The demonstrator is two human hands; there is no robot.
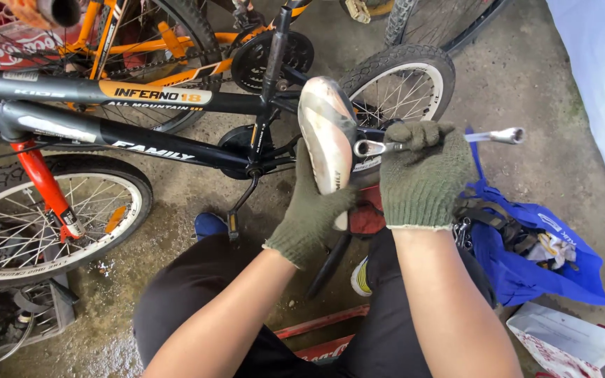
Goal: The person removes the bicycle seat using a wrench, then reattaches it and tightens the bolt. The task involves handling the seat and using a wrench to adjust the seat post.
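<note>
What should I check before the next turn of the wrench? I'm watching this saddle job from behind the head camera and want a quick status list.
1. Left hand steadies the saddle: ok, the gloved hand grips its underside.
2. Right hand has the wrench: ok, closed around the shaft.
3. Wrench head seated on the fastener: cannot tell, the ring end sits at the saddle's edge and the nut is hidden.
4. Gloves on both hands: ok.
5. Bicycle stable: cannot tell, its support is not visible.
6. Room to swing the handle: ok, the free end sticks out above the blue bag without touching it.
</note>
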